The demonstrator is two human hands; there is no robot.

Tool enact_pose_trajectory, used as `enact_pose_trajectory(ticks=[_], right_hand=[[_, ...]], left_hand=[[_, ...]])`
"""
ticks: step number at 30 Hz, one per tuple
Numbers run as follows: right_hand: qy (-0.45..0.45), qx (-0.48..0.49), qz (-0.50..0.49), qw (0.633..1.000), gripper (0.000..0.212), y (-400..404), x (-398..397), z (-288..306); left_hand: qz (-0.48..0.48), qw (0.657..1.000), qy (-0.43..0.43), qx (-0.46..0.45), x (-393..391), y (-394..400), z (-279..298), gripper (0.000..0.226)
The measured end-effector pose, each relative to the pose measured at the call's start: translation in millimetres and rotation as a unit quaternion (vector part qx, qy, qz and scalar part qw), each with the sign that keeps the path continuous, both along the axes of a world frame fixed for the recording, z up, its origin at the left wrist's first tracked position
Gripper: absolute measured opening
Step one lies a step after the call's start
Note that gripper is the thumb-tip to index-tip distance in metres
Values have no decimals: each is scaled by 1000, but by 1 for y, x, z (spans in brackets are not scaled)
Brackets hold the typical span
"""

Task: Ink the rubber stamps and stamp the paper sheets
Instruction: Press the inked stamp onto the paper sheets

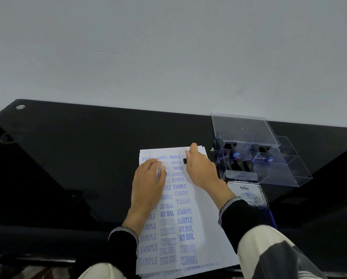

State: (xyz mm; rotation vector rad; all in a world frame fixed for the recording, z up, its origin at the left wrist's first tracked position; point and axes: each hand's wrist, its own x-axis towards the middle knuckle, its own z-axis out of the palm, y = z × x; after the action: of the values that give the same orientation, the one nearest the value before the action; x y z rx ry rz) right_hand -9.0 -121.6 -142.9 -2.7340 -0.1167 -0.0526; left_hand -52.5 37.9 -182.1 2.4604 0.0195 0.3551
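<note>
A stack of white paper sheets [204, 214] lies on the black table, its top sheet covered with blue stamped words such as SAMPLE, AIR MAIL and FRAGILE. My right hand [200, 168] grips a black rubber stamp [184, 161] and holds it down on the sheet's upper right part. My left hand [148, 178] rests flat on the upper left of the sheet, fingers straight. The ink pad [248, 195], its lid labelled Artline, sits just right of the paper.
A clear plastic box [255, 156] with its lid raised stands at the right behind the ink pad and holds several stamps with black handles. The black glass table [78, 158] stretches left. A pale wall rises behind it.
</note>
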Motion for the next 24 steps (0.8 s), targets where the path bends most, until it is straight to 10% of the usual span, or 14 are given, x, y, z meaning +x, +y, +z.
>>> enact_pose_trajectory(ticks=[24], right_hand=[[26,-2,13,1000,20,1,10,7]], left_hand=[[-40,993,42,100,3,0,-6,60]])
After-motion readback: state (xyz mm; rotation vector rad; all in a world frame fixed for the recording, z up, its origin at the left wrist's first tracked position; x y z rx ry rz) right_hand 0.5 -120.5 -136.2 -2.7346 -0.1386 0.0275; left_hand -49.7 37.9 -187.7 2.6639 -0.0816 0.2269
